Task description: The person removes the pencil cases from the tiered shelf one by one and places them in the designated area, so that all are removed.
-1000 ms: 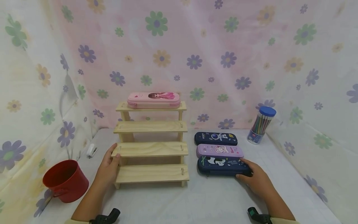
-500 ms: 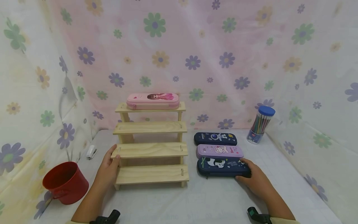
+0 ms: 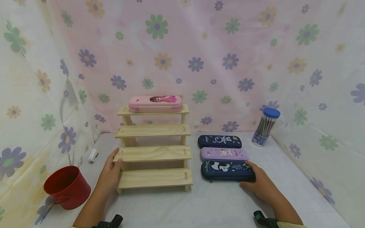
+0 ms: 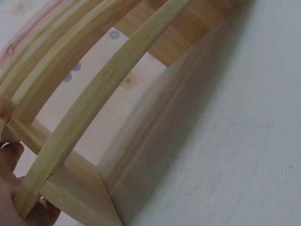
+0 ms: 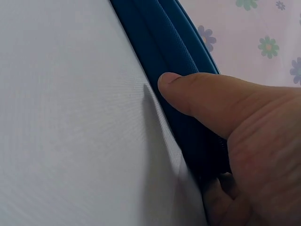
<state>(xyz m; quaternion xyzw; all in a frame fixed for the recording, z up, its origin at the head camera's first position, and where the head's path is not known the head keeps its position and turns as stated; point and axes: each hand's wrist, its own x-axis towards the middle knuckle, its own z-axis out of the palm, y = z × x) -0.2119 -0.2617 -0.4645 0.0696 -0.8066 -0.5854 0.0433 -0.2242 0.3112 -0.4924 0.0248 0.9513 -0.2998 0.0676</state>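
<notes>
My left hand (image 3: 109, 171) grips the left side of a four-step wooden display shelf (image 3: 154, 153), at its second step from the bottom. In the left wrist view, part of that hand (image 4: 11, 188) wraps the shelf's wooden edge (image 4: 89, 103). With my right hand (image 3: 262, 183) I hold the right end of a navy pencil case with a panda (image 3: 226, 171), which lies on the table. The right wrist view shows the thumb against the case's side (image 5: 188, 136); the other fingers are mostly hidden. Directly behind lie a purple pencil case (image 3: 223, 154) and a navy astronaut case (image 3: 219, 141).
A pink pencil case (image 3: 156, 104) sits on the shelf's top step. A red bucket (image 3: 67, 186) and a small white object (image 3: 93, 155) stand at the left. A blue-lidded tub of pencils (image 3: 265, 126) stands at the back right. Flowered cloth (image 3: 176, 63) encloses the white-covered table (image 3: 182, 209).
The head view has tilted slightly upward. The right end of the panda pencil case has shifted very slightly left with my right hand. My left hand stays on the shelf.
</notes>
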